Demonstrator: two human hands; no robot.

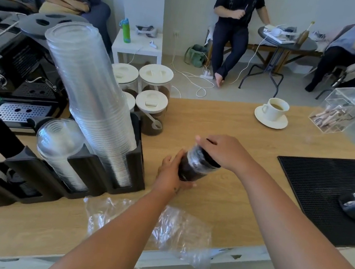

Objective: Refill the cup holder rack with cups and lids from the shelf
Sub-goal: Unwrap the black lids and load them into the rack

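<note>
Both hands are gripping a plastic-wrapped stack of black lids point(197, 164) over the wooden counter point(231, 124): the left hand point(171, 174) is cupping its lower end, the right hand point(224, 152) is closing over the top. A crumpled clear wrapper point(171, 228) is lying near the counter's front edge. To the left, the black rack point(96, 168) is holding a tall stack of clear cups point(97, 103) and a shorter one point(60, 146).
</note>
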